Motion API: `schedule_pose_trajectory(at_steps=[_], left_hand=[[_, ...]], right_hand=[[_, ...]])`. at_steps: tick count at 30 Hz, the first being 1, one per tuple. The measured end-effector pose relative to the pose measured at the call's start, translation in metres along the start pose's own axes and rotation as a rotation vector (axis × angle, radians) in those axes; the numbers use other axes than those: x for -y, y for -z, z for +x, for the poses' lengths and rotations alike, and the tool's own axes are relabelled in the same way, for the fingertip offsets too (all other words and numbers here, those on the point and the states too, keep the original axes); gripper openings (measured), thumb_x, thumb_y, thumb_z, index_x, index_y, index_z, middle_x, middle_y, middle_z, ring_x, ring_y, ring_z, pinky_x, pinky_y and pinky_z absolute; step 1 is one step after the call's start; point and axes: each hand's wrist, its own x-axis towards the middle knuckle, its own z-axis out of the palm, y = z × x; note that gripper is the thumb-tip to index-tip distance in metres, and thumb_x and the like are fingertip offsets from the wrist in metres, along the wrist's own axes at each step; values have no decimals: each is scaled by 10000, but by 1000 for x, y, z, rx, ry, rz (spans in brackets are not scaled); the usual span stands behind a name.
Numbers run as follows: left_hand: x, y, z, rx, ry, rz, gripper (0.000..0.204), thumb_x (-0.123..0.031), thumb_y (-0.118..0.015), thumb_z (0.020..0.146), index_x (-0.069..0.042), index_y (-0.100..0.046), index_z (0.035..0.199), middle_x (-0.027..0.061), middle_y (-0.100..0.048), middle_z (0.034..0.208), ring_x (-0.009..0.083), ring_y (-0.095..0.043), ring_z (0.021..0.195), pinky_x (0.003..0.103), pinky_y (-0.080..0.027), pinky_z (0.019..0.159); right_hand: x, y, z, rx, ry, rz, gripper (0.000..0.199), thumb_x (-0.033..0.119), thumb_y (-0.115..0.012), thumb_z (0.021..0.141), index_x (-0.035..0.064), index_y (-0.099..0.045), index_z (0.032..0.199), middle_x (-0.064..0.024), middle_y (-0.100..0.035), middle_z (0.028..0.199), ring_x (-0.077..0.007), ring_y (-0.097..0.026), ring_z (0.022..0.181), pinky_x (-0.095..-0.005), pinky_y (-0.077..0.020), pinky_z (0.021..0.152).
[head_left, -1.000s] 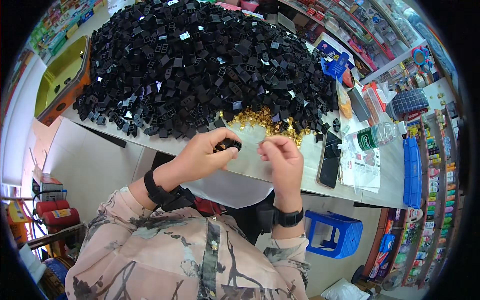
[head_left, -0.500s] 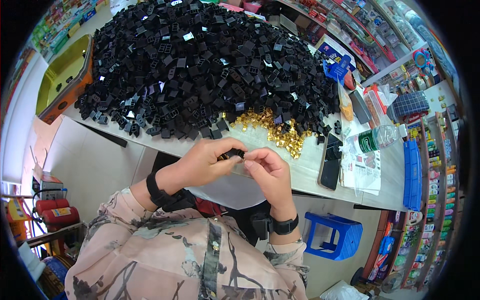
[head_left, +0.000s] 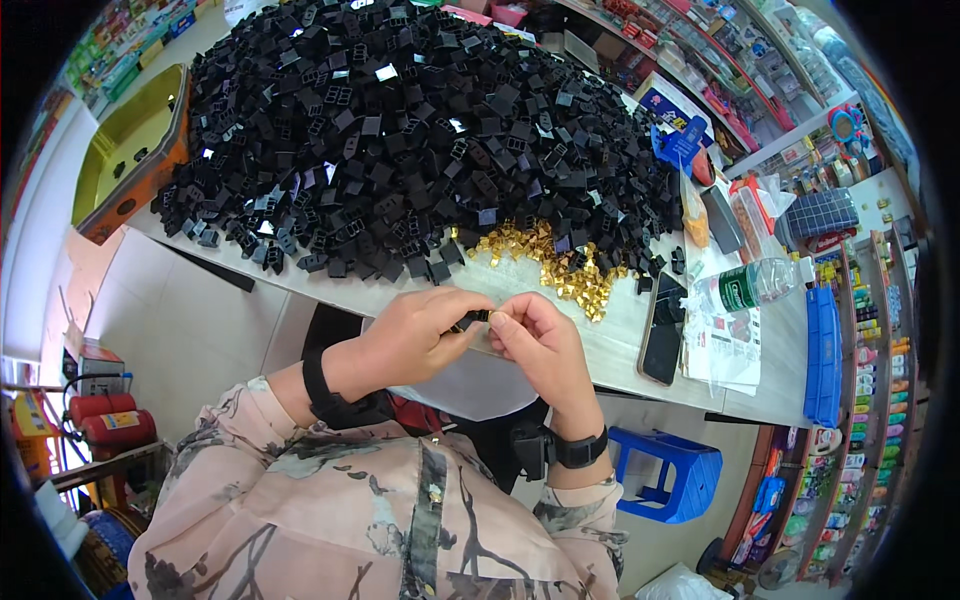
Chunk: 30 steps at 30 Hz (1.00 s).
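Note:
My left hand point(head_left: 405, 335) is closed round a small black plastic housing point(head_left: 471, 319), holding it over the table's near edge. The thumb and forefinger of my right hand point(head_left: 545, 345) pinch together at the right end of that housing. What sits between those right fingertips is too small to make out. Just beyond my hands lies a heap of small gold metal clips point(head_left: 585, 285) on the grey table point(head_left: 617, 340). Behind them rises a large pile of similar black plastic housings point(head_left: 400, 150).
A phone point(head_left: 662, 335) lies right of the gold clips, beside papers and a plastic bottle point(head_left: 755, 284). An orange and gold box point(head_left: 130, 160) stands left of the pile. Below the table's right side is a blue stool point(head_left: 668, 475); shelves of goods line the right.
My left fingers have closed further over the black housing, so less of it shows. Both hands stay together at nearly the same spot, and the right fingertips remain pinched at its end.

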Motion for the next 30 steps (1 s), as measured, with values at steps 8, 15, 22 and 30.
schedule_pose_trajectory(at_steps=[8, 15, 22, 30], left_hand=[[-14, 12, 6, -56, 420, -563, 253, -40, -635, 855, -77, -591, 1101, 41, -636, 842, 81, -611, 625, 221, -455, 532], [-4, 15, 2, -57, 503, -674, 233, -51, -639, 867, -84, -567, 1086, -11, -584, 801, 39, -582, 624, 167, -406, 472], [-6, 12, 7, -75, 316, -435, 153, -88, -639, 883, -74, -539, 997, 6, -599, 871, 39, -567, 601, 173, -408, 466], [-8, 8, 4, -107, 430, -713, 209, -89, -619, 894, -67, -549, 1090, 42, -641, 961, 45, -573, 617, 172, -419, 486]], right_hand=[[9, -3, 19, -49, 113, -58, 145, 154, -609, 912, 17, -613, 958, 2, -610, 840, -62, -565, 731, -219, -464, 643], [0, -17, 32, -375, 538, -1002, 133, 121, -649, 849, 11, -637, 922, -75, -625, 871, -166, -603, 707, -286, -478, 626], [2, -14, 32, -412, 319, -764, 132, 137, -679, 814, 52, -645, 909, -76, -595, 709, -220, -576, 602, -329, -463, 551], [-2, -3, 38, -359, 278, -825, 155, 146, -664, 846, 44, -621, 955, -52, -639, 745, -134, -600, 620, -263, -469, 554]])
